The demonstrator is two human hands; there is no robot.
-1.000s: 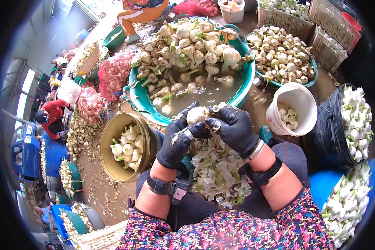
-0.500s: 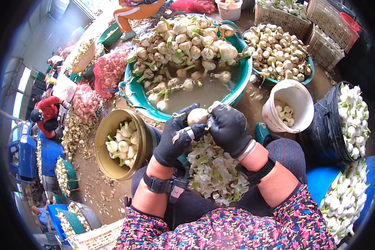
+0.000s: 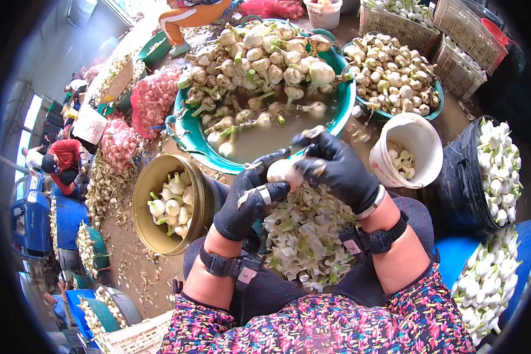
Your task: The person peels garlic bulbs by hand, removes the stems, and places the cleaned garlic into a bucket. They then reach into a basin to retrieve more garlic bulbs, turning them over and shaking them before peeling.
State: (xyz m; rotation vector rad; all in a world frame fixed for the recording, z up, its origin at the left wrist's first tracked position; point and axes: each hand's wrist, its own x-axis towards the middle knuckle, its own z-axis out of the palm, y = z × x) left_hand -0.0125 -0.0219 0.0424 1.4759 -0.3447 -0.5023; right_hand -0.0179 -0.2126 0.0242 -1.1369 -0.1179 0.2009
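Observation:
My left hand [image 3: 251, 192], in a black glove, is closed around a pale garlic bulb [image 3: 283, 172]. A light band circles one of its fingers, and a scrap of peel clings to the glove. My right hand [image 3: 339, 171], also gloved in black, is at the bulb's right side with thumb and forefinger apart. Bits of skin stick to its fingertips; whether it touches the bulb is hard to make out. Beneath both hands, between my knees, lies a heap of garlic peelings [image 3: 307, 236]. Beyond them stands a green tub [image 3: 189, 144] of murky water with many unpeeled bulbs.
On the left is a yellowish bucket [image 3: 140, 221] of cleaned bulbs; on the right, a white bucket [image 3: 419, 127] with a few pieces. A black bucket [image 3: 454, 183] brims with white garlic. Another basin [image 3: 436, 106] and crates [image 3: 389, 25] stand behind. A person in red [image 3: 68, 156] works far left.
My right hand has opened from a closed grip at the bulb and swung slightly right. The bulb has tilted in my left hand, which stays nearly in place.

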